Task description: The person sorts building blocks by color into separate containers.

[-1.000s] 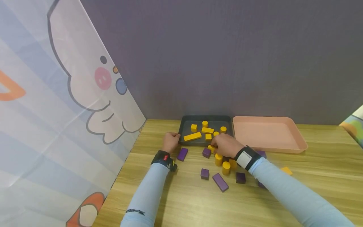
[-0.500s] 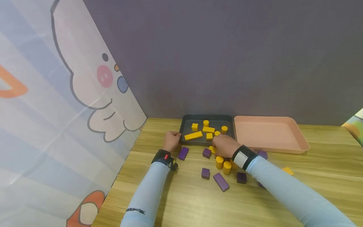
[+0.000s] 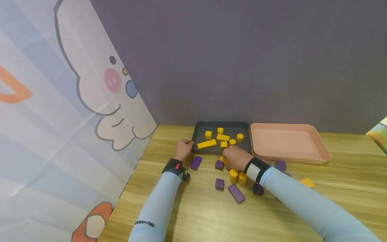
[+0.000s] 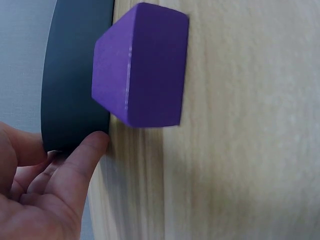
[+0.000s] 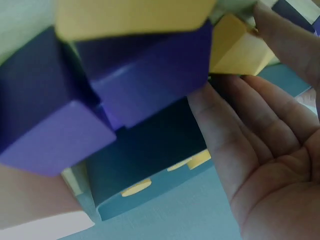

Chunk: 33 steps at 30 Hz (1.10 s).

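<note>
My left hand [image 3: 183, 149] grips the left front corner of the dark tray [image 3: 199, 136], thumb over the rim and fingers below in the left wrist view. Several yellow blocks and cylinders lie in that tray. A purple oblong block [image 4: 155, 70] rests on the table beside the left hand. Just in front of the tray, my right hand [image 3: 239, 158] pinches a yellow block [image 5: 237, 47] between thumb and fingers; in the head view the hand partly hides it. A purple cube [image 3: 219, 164] is right beside this block. Two yellow cylinders [image 3: 233, 175] stand below the hand.
A pink tray [image 3: 285, 143] with nothing in it stands right of the dark one. Scattered nearer are another purple cube [image 3: 219, 184], a purple oblong block [image 3: 236, 193], a dark purple cube [image 3: 258, 189] and a yellow piece [image 3: 307, 182]. A grey wall rises behind.
The right hand has shifted a little left with the yellow block, and the purple cube beside it has been nudged slightly. The left hand keeps its place at the tray corner.
</note>
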{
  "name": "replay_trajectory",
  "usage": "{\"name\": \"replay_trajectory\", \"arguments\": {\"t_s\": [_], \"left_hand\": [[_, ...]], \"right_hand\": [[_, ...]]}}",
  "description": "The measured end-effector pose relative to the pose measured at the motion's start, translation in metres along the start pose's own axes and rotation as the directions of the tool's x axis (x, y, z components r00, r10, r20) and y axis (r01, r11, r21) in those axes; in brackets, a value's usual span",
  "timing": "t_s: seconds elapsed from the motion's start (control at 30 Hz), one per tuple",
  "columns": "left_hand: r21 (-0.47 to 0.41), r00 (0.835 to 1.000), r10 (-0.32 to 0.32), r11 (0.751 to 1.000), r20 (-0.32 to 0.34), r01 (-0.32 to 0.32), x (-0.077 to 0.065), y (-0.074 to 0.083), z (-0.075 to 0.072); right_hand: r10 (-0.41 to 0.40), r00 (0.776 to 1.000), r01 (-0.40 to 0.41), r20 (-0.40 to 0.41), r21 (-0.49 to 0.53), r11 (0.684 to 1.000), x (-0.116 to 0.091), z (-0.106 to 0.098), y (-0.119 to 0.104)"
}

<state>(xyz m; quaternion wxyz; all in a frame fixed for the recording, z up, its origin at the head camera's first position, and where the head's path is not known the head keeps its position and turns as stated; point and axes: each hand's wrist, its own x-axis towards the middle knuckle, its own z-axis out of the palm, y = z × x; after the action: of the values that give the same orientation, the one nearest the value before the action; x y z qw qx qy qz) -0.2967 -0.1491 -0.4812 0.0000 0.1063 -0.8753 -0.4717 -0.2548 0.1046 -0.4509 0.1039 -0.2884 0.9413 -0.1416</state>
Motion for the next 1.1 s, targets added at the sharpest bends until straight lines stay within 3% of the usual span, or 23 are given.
{"name": "replay_trajectory", "arguments": {"t_s": [0.37, 0.7, 0.9, 1.1], "left_hand": [[-0.03, 1.0, 0.002, 1.0, 0.011, -0.001, 0.001, 0.004, -0.001], [-0.002, 1.0, -0.002, 1.0, -0.004, 0.002, -0.002, 0.004, -0.001], [0.026, 1.0, 0.01, 1.0, -0.02, -0.009, -0.004, 0.005, 0.0], [0.014, 1.0, 0.008, 1.0, -0.025, -0.008, -0.004, 0.006, 0.0]], "right_hand": [[0.004, 1.0, -0.003, -0.01, 0.038, 0.999, 0.001, 0.004, 0.003], [-0.007, 1.0, 0.004, 0.025, 0.116, 0.993, -0.002, 0.004, 0.004], [-0.032, 0.999, 0.032, -0.004, 0.162, 0.986, -0.002, -0.019, 0.006], [0.011, 0.994, 0.0, -0.11, 0.1, 0.995, 0.007, -0.054, 0.017]]}}
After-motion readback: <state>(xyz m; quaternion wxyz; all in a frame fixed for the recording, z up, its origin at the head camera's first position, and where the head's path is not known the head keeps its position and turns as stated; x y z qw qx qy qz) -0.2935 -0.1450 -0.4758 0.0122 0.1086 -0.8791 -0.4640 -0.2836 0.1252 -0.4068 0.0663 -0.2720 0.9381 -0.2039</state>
